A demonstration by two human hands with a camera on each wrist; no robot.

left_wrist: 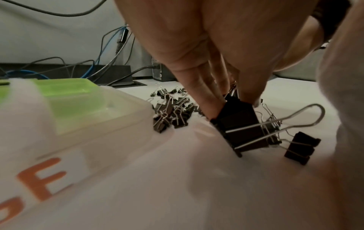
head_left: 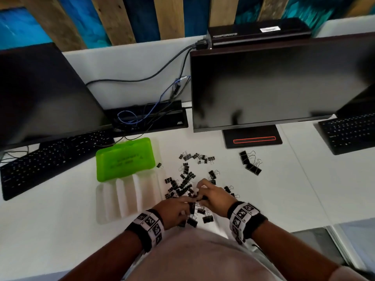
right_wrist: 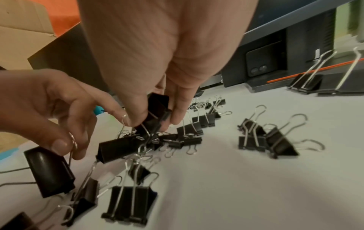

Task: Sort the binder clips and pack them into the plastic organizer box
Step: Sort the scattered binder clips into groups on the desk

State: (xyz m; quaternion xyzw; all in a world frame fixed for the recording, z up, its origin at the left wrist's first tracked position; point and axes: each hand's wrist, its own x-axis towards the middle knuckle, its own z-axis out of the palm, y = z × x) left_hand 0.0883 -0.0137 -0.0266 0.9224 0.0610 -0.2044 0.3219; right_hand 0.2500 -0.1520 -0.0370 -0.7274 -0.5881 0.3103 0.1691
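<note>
A heap of black binder clips (head_left: 182, 185) in mixed sizes lies on the white desk. To its left is the organizer box, a clear divided tray (head_left: 125, 197) with the green lid (head_left: 125, 159) folded back behind it. Both hands meet at the near edge of the heap. My left hand (head_left: 183, 207) pinches a large black clip (left_wrist: 240, 124), which hangs by its wire handle in the right wrist view. My right hand (right_wrist: 155, 119) pinches another black clip (right_wrist: 155, 112) between thumb and fingers just above the heap.
Several large clips (head_left: 250, 162) lie set apart at the right, and a cluster of small ones (head_left: 197, 158) lies farther back. Monitors, keyboards and cables stand behind. A monitor base (head_left: 252, 138) sits beyond the clips. The desk's front edge is at my body.
</note>
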